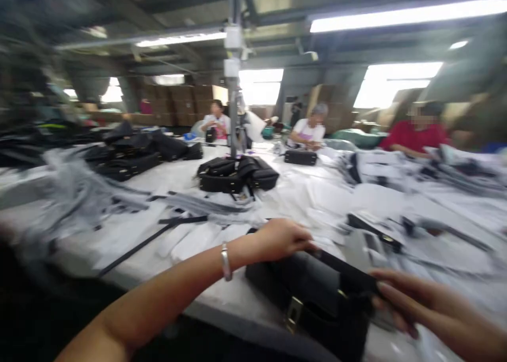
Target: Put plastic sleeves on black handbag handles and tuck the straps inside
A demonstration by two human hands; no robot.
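The black bag [317, 293] sits at the near edge of the white worktop [222, 301], tilted, with a gold-coloured clasp [293, 314] on its front; whether its full weight rests there, I cannot tell. At the bag's upper edge, the left hand [277, 240] has its fingers bent closely together, pinching the rim. A silver-coloured bracelet [226, 261] circles that wrist. The right hand [415, 301] grips the bag's right-hand end, thumb and fingers closed about the edge, the lower fingers slightly spread and blurred.

Left of the bag, a long black strap [138, 248] lies slantwise, and farther left spreads a heap of clear plastic wrapping [71, 193]. Beyond the bag stands a pile of black bags [237, 176], in front of a grey post [233, 108]. Farther beyond the bag, a person in a white top [307, 132] leans behind another dark bag [300, 157]; to the right of them, a person in red [415, 136] bends over white material.
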